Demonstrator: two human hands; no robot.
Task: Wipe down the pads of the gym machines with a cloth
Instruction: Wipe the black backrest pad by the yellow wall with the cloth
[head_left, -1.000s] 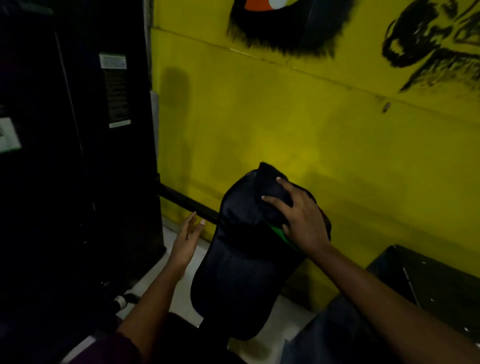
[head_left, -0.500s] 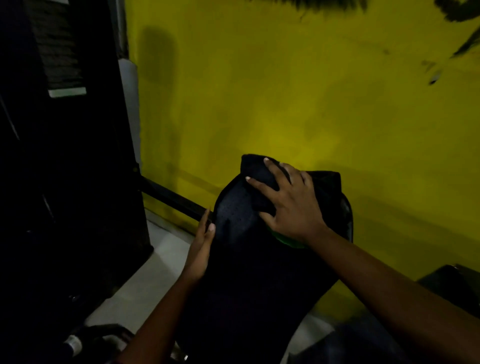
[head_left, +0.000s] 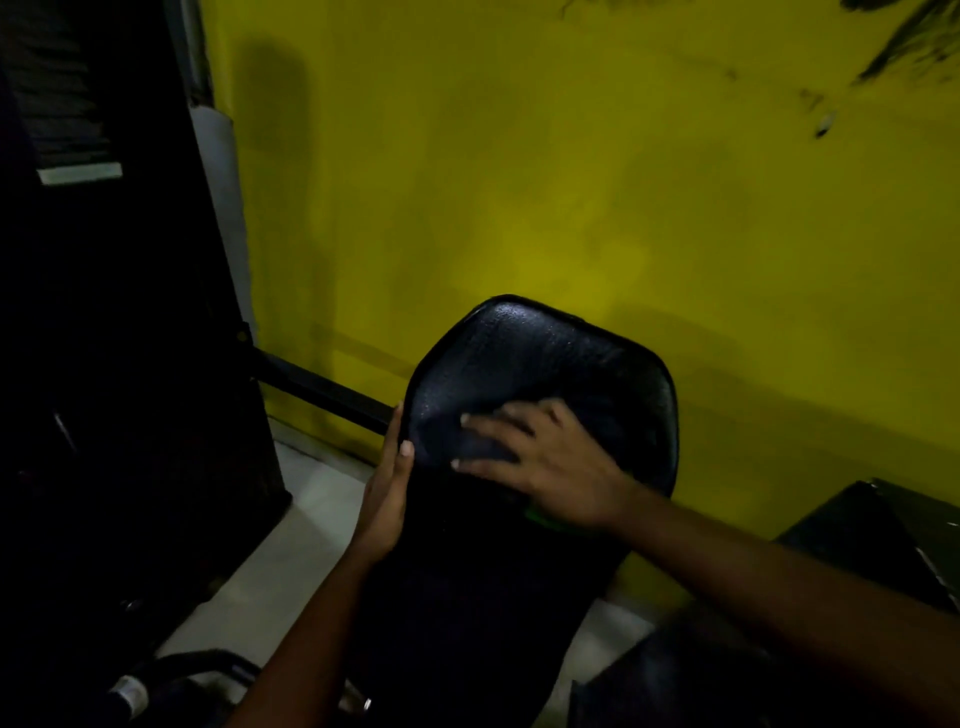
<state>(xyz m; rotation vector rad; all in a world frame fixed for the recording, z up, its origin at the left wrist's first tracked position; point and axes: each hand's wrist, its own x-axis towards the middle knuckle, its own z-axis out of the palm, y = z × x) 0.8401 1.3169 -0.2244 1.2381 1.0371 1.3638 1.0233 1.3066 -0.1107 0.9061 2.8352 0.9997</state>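
Note:
A black padded backrest (head_left: 545, 353) of a gym machine stands tilted in front of the yellow wall, its glossy top edge bare. My right hand (head_left: 556, 467) lies flat on the pad's upper middle, fingers spread, pressing a dark cloth (head_left: 485, 448) against it. A green strip of the cloth (head_left: 540, 518) shows under my palm; most of the cloth is hidden. My left hand (head_left: 387, 493) grips the pad's left edge, thumb on the front face.
A tall black weight-stack housing (head_left: 130, 338) fills the left side. A black bar (head_left: 322, 392) runs low along the yellow wall (head_left: 571, 182). Another black pad (head_left: 878, 545) sits at the lower right. Pale floor (head_left: 291, 545) shows between the machines.
My right hand has slid the cloth down from the pad's top edge, leaving that edge uncovered. My left hand came up to the pad's left edge and now holds it.

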